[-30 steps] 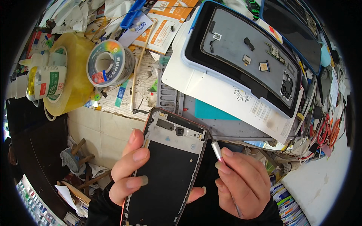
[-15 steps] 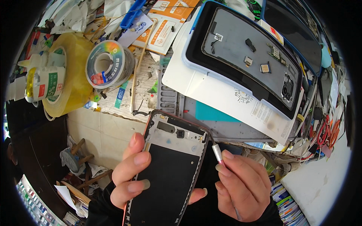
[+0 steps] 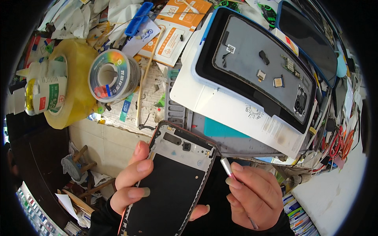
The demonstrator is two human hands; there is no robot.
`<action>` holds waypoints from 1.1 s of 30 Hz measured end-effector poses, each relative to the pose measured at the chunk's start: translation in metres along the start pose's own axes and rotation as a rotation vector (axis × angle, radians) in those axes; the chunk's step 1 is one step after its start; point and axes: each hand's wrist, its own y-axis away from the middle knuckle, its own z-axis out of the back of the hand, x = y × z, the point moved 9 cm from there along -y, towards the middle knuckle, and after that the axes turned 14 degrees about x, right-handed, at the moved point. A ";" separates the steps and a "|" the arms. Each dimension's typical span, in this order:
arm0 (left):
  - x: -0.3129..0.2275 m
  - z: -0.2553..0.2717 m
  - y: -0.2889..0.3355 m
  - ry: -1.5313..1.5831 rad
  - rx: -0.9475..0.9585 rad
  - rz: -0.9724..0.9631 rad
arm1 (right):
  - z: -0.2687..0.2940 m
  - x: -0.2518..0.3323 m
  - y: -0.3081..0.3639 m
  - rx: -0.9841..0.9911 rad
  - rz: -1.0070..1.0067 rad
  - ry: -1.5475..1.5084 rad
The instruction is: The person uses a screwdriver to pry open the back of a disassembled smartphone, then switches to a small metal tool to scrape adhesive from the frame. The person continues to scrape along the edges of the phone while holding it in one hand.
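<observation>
My left hand [image 3: 136,177] is wrapped round a phone frame [image 3: 167,188], with fingers on its left edge and the thumb tip at its right edge. The frame is tilted, with a black sheet over its lower part, a pale metal strip above and a reddish outer rim. My right hand [image 3: 256,192] pinches a slim tool [image 3: 227,167] with a silver collar, a pinkish handle and a thin dark blade. The blade tip lies at the frame's upper right corner; I cannot tell whether it is wedged in the edge.
Beyond the frame, a phone back panel [image 3: 240,43] with small parts on it lies over a white box [image 3: 236,104]. To the left stand a solder wire spool [image 3: 108,76], a yellow tape roll [image 3: 80,86] and a bottle [image 3: 45,94]. Red-handled pliers [image 3: 336,141] lie at right.
The phone frame and my left hand have shifted slightly left and down in view. The tool stays at the frame's upper right corner, its handle slightly lower.
</observation>
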 end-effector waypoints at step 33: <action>0.019 -0.002 -0.007 0.939 0.031 -0.456 | 0.026 0.006 -0.018 0.018 0.139 -0.131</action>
